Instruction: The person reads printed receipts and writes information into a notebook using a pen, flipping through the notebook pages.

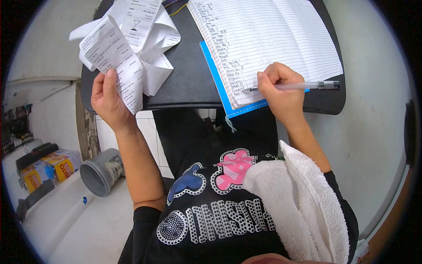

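Pinched between thumb and fingers of my left hand (110, 99) is a long printed paper receipt (116, 61), whose loose folds lie over the left part of the black table (189, 83). My right hand (283, 90) grips a clear pen (307, 85) with a dark cap end pointing right. The pen's tip touches the lower left of a lined page in an open notebook (272, 39). Handwritten lines run down that page's left side. A blue cover (218, 79) shows under the notebook's left and bottom edges.
A white towel (303, 202) hangs over the black shirt with printed letters. On the lower left are a grey bucket (102, 174) lying tilted and yellow-and-white boxes (52, 169). A pale wall (373, 88) stands at the right.
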`<action>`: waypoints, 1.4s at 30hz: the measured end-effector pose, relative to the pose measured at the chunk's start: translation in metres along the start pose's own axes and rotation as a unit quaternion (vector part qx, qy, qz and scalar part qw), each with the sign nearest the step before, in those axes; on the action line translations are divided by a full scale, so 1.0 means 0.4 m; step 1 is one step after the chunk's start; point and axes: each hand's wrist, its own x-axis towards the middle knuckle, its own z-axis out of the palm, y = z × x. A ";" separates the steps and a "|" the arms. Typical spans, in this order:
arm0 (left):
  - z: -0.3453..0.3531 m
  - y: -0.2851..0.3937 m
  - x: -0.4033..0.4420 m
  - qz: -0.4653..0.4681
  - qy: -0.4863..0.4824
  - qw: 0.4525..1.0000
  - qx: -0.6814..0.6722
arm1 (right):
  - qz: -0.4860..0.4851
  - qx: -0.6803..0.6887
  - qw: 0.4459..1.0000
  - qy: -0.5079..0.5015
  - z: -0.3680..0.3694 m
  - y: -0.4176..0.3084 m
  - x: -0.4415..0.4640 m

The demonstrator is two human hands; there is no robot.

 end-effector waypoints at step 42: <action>0.003 0.005 0.003 0.003 0.007 1.000 -0.011 | -0.003 -0.001 1.000 0.021 -0.006 0.012 0.002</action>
